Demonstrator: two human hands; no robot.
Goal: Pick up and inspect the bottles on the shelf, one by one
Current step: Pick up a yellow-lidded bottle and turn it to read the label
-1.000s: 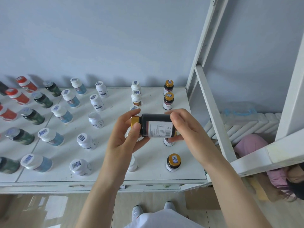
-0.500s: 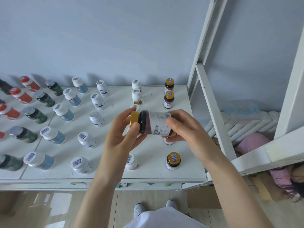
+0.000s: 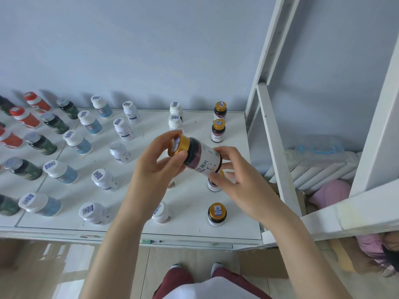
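Above the shelf (image 3: 194, 225), left hand (image 3: 151, 169) and right hand (image 3: 239, 182) grip one gold-capped bottle (image 3: 194, 155); four stand below.

Dark bottle (image 3: 197, 157) has gold cap (image 3: 178, 145), white-and-purple label (image 3: 208, 161); white shelf (image 3: 151, 147); pale blue wall (image 3: 129, 50).

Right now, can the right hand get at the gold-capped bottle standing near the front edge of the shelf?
Probably not yet: the right hand is busy holding the dark bottle together with the left hand. The front gold-capped bottle stands unobstructed just below it.
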